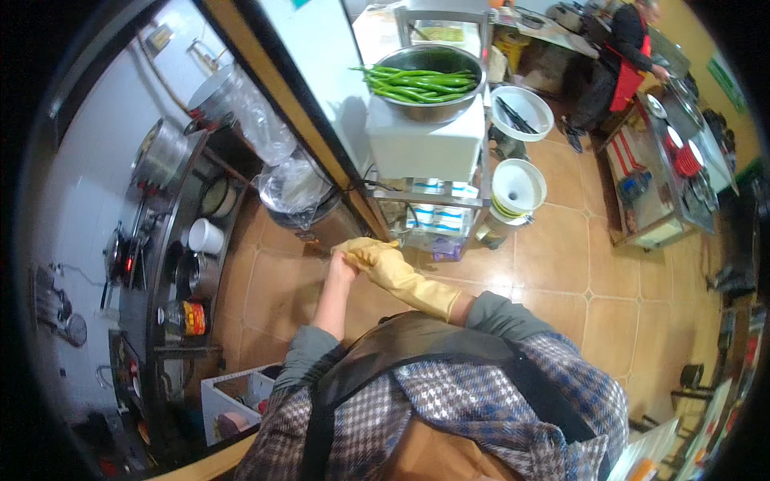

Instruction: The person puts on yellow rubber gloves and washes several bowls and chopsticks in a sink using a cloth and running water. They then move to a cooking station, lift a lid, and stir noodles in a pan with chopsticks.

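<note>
My right hand wears a long yellow rubber glove that reaches up the forearm. Bare, my left hand meets the gloved hand at its fingertips in front of my apron. The left fingers are curled against the glove and mostly hidden under it. Bent over toward the left hand, the gloved fingers look closed; whether anything besides the glove is between the hands is hidden. Ahead of them, a steel bowl of long green peppers rests on a white box on a metal rack.
A wooden-edged frame stands close at the left, with a bin bagged in plastic beside it. Pots line a shelf farther left. White buckets stand right of the rack. Another person works near a side table.
</note>
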`<state>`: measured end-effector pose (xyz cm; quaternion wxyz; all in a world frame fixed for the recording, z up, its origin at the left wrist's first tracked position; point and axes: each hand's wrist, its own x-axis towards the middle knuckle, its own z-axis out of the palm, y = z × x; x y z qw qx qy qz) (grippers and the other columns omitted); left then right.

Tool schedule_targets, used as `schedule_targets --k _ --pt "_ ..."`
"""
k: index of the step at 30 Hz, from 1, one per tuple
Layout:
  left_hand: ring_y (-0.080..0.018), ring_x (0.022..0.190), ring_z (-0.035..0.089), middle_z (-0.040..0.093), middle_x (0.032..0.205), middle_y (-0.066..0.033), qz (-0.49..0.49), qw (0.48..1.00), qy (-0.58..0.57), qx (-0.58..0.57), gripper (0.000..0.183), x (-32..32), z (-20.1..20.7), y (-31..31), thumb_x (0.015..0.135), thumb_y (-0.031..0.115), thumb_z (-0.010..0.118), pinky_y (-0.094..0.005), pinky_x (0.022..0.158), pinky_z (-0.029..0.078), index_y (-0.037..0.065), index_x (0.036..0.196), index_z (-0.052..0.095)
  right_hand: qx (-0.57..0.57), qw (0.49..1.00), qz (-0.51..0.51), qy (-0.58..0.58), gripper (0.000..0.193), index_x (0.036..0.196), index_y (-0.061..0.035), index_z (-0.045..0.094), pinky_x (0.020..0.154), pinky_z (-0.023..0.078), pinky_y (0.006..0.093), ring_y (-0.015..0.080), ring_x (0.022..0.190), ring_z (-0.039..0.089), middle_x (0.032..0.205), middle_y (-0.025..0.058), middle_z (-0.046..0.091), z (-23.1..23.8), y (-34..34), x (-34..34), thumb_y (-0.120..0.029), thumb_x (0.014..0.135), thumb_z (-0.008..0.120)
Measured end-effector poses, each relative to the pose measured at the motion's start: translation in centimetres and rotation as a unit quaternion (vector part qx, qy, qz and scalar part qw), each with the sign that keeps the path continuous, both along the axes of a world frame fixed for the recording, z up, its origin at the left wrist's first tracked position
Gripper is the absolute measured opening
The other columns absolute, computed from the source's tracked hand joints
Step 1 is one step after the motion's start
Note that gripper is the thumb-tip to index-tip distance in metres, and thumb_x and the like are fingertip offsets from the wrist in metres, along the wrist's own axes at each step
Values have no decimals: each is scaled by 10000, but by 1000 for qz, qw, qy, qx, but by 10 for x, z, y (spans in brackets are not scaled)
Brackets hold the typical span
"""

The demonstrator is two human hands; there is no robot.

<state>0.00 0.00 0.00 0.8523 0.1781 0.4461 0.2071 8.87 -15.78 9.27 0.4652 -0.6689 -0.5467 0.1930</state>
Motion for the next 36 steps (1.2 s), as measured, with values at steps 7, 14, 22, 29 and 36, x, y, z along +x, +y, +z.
schedule_targets --k 7,14,22,29,36 --pt "-307 1164 668 674 1274 -176 -387 877 -76 276 514 13 -8 -20 1088 393 400 -427 1009 573 30 1430 521 -22 938 -41 343 317 899 -87 745 725 513 303 85 737 625 772 -17 707 17 -6 0 -343 1058 647" --pt "-322 1080 666 677 1189 -171 -466 831 11 302 465 31 5 9 1077 377 432 -455 950 559 39 1369 560 -25 922 106 372 302 847 -117 707 574 432 230 43 629 560 717 -48 639 20 -1 13 -310 1065 625" --pt "-338 984 663 680 1092 -165 -287 907 7 308 411 -15 -7 35 1065 359 469 -487 882 542 49 1299 604 -116 897 101 414 150 940 -104 733 587 429 216 41 683 554 782 -47 651 17 43 -13 -191 1036 656" --pt "-353 901 661 682 1007 -160 -66 965 -31 253 368 -52 -73 67 1054 343 501 -515 823 528 59 1238 642 -95 876 177 438 256 840 -110 645 580 403 209 54 618 529 719 -42 617 14 95 -67 -254 1049 672" --pt "-531 1071 646 687 1211 -221 143 951 -270 -40 387 -144 -88 205 1063 275 416 -700 979 493 0 1191 656 -236 827 251 443 225 905 -168 658 581 364 201 40 625 490 792 -72 612 16 185 -102 -342 1048 668"
